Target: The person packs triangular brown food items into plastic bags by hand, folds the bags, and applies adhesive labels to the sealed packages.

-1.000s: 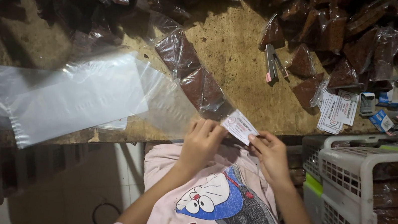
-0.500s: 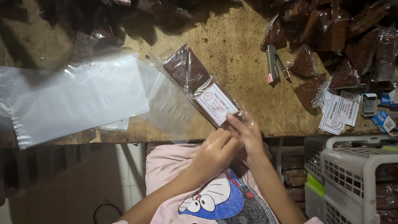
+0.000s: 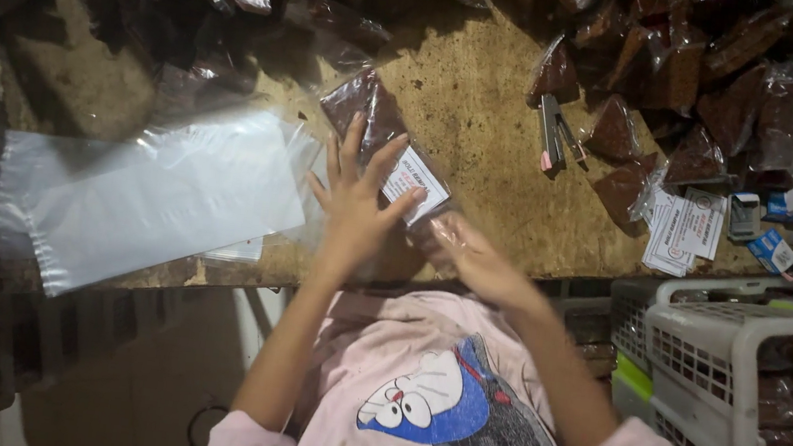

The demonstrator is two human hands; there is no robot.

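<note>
On the brown table (image 3: 488,133), near its front edge, lies a clear packet (image 3: 388,141) with dark brown stuff inside and a white label (image 3: 415,179) tucked in at its near end. The left hand (image 3: 356,203) lies flat on top of this packet with its fingers spread wide apart, pressing down by the label and gripping nothing. The right hand (image 3: 479,256) is just at 4 o'clock from the packet, at the table's edge. It is blurry, and shiny clear plastic lies over its fingers, so I cannot tell if it is pinching anything.

At 9 o'clock from the left hand lies a flat stack of empty clear bags (image 3: 153,193), hanging a little over the table edge. At 2 o'clock from the packet rests a small stapler (image 3: 553,134). Lots more dark brown packets (image 3: 696,78) are piled along the far side of the table, from 10 o'clock round to 2 o'clock. A little pile of white labels (image 3: 683,228) sits at 3 o'clock. A white basket (image 3: 750,378) with brown packets inside stands at 4 o'clock, beside the person's pink shirt (image 3: 454,412).
</note>
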